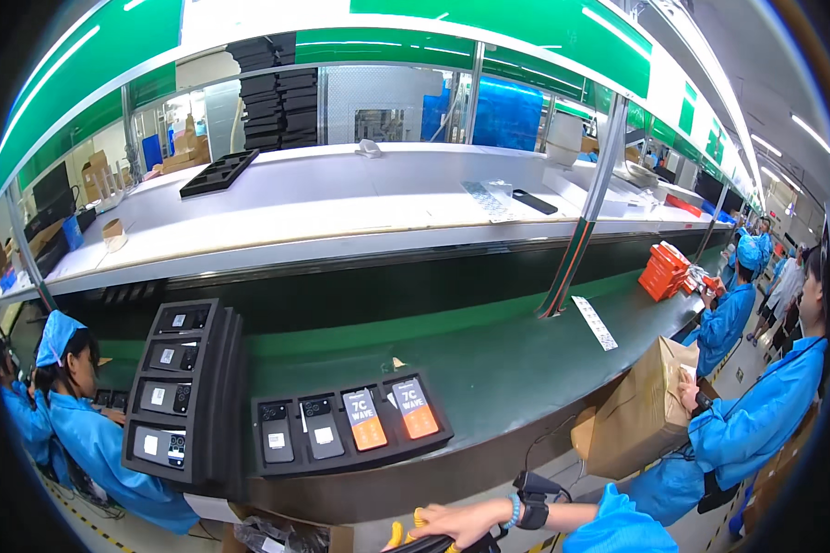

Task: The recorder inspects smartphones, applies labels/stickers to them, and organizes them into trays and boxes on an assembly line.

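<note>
My right hand [461,522], yellow-tipped, lay over a dark object [432,544] at the lower edge; could not tell whether it gripped. Left hand out of view. Judged best: level wrist, sleeve clear of the black tray [397,444] on the green bench [489,369]. Two phones [366,429] showed large lettering; two others, small white labels [276,441].

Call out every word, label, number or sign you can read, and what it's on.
I won't copy out wording, but print stands here:
Left orange-and-white phone face: large print, legible; its finer print is too small.
Right orange-and-white phone face: same.
White stickers on grey phones: too small to read.
White strip on the green bench: marks too small to read.
</note>
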Available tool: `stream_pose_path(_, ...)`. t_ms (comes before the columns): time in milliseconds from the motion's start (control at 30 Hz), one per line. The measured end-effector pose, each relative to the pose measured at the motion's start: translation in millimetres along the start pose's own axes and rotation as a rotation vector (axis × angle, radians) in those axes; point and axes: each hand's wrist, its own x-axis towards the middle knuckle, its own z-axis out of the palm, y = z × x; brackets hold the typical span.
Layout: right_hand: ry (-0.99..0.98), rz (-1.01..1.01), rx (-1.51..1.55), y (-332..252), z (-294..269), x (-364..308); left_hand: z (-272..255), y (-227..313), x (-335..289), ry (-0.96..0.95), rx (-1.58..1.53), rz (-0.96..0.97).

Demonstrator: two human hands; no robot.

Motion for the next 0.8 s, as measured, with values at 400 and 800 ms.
stream_pose_path(400, -0.171, 0.051, -0.179, -11.9, 37.7, -5.7, 11.8, 20.9, 12.2, 0.111, -0.142, 0.012)
stream_pose_path(800, -0.146, 0.035, -0.112, 0.4, 18.3, 22.4, 2.9, 39.3, 26.0, 0.067, -0.169, 0.0)
